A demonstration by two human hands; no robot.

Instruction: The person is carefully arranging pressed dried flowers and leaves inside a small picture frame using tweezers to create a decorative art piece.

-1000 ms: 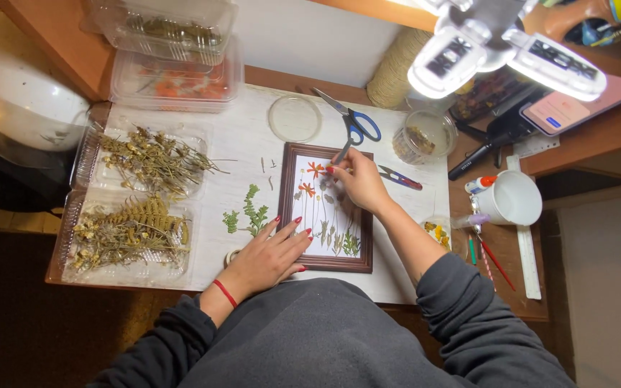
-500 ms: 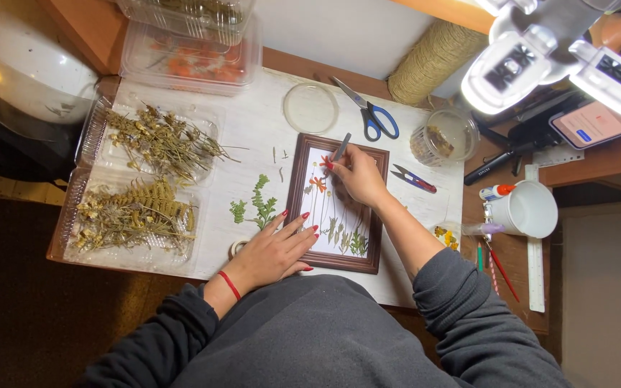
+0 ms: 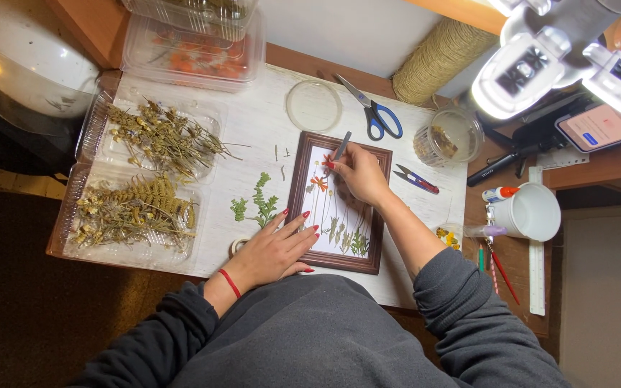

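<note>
While the left hand (image 3: pixel 274 251) lies flat, fingers spread, on 1 frame (image 3: pixel 338 202), the right hand (image 3: pixel 357 172) grips 1 tweezers (image 3: pixel 340 147)

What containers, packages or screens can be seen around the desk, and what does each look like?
Phone: upper right shelf, lit pale screen.
Clear plastic box: top left, orange dried flowers inside.
Two clear trays: left side, dried ferns and stems.
Small round clear tub: right of the frame.
</note>
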